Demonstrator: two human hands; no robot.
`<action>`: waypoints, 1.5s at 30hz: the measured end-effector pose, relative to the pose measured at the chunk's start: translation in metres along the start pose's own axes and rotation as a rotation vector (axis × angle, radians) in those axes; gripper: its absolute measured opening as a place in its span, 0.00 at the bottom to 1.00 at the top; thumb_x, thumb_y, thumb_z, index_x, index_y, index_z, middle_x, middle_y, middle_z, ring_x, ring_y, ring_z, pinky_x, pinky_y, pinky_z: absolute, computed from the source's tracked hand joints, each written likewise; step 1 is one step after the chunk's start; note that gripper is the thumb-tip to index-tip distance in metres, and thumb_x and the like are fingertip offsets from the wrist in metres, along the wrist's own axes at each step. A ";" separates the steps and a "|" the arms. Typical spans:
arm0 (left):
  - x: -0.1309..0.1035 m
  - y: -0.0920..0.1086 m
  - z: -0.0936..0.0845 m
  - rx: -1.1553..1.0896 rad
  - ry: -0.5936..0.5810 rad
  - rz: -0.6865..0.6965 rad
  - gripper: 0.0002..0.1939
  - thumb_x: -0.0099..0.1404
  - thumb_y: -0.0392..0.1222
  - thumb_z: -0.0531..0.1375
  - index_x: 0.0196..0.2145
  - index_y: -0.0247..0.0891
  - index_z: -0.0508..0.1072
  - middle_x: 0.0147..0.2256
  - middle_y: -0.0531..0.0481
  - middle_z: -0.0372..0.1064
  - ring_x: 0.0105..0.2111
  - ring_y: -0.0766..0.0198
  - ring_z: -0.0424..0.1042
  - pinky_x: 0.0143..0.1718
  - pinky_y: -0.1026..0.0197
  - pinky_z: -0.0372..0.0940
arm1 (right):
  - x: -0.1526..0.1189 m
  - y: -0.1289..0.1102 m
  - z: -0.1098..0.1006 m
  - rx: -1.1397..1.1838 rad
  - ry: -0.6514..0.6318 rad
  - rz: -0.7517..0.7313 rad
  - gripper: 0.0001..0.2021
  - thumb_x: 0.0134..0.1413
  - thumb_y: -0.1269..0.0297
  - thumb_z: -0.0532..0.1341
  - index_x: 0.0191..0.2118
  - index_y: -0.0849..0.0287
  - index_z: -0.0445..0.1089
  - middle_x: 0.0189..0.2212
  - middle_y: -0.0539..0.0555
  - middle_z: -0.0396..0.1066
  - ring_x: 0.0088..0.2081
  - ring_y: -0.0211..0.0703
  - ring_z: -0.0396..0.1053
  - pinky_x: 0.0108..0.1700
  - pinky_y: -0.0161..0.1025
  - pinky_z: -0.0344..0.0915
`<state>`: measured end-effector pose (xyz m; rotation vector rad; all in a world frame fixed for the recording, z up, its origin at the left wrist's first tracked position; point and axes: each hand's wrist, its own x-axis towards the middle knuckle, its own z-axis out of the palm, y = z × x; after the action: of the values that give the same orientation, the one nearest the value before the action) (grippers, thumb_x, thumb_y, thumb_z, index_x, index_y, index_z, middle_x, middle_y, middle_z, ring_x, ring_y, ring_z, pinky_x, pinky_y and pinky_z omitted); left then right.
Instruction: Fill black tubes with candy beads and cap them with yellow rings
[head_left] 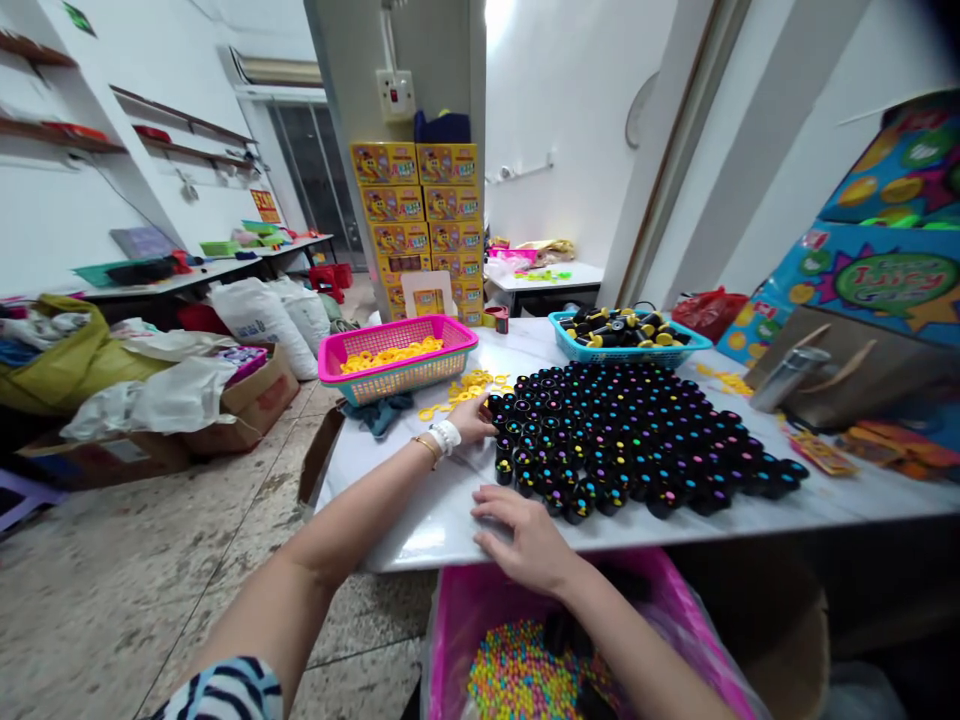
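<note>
A tight block of small black cups point(600, 425), many with coloured candy balls showing in their tops, covers the middle of the white marbled table point(420, 490). My left hand point(474, 422) reaches to the left edge of this block, its extended fingers against the nearest cups; the fingertips are partly hidden. Over the table's front edge, my right hand point(521, 538) has its fingers stretched and apart, holding nothing, just short of the front row. Loose yellow plastic rings point(474, 385) lie beyond my left hand. Below the table edge, a pink tub point(454, 620) contains multicoloured candy balls point(517, 665).
A pink-and-teal basket point(442, 375) of yellow rings stands at the table's left. Behind the cups, a blue basket point(574, 348) contains black-and-yellow pieces. A metal cylinder point(791, 378) and a brown paper bag point(832, 400) are at right. Yellow boxes point(416, 205) are stacked behind.
</note>
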<state>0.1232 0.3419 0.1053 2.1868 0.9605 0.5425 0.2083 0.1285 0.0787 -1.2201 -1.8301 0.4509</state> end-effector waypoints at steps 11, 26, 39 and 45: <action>-0.013 0.000 -0.014 -0.151 0.008 -0.076 0.31 0.53 0.33 0.64 0.56 0.32 0.66 0.42 0.42 0.75 0.22 0.71 0.68 0.23 0.67 0.65 | -0.021 -0.010 -0.009 0.049 0.003 -0.102 0.09 0.55 0.68 0.61 0.40 0.59 0.77 0.45 0.59 0.77 0.51 0.47 0.73 0.56 0.49 0.68; -0.059 0.017 0.013 -0.358 -0.120 -0.107 0.16 0.60 0.40 0.64 0.45 0.33 0.69 0.31 0.48 0.75 0.17 0.70 0.69 0.20 0.66 0.64 | -0.163 -0.036 -0.027 0.019 -0.160 0.165 0.10 0.61 0.69 0.58 0.45 0.53 0.74 0.38 0.54 0.78 0.40 0.42 0.77 0.44 0.36 0.74; -0.288 0.026 0.073 0.027 0.278 -0.170 0.17 0.60 0.47 0.62 0.47 0.43 0.72 0.34 0.47 0.70 0.30 0.60 0.69 0.32 0.57 0.68 | -0.195 0.011 -0.074 -0.561 -0.116 0.229 0.13 0.63 0.70 0.54 0.47 0.56 0.73 0.44 0.57 0.76 0.45 0.47 0.73 0.48 0.45 0.71; -0.333 -0.027 0.155 -0.378 0.087 -0.591 0.15 0.53 0.44 0.63 0.38 0.35 0.75 0.35 0.45 0.73 0.36 0.56 0.70 0.39 0.56 0.66 | -0.143 0.028 -0.039 -0.773 -0.748 0.118 0.11 0.59 0.75 0.56 0.43 0.61 0.73 0.44 0.63 0.73 0.44 0.50 0.70 0.44 0.44 0.68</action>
<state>-0.0105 0.0372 -0.0534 1.4623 1.3558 0.4834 0.2768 0.0095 0.0156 -1.8423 -2.7271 0.2778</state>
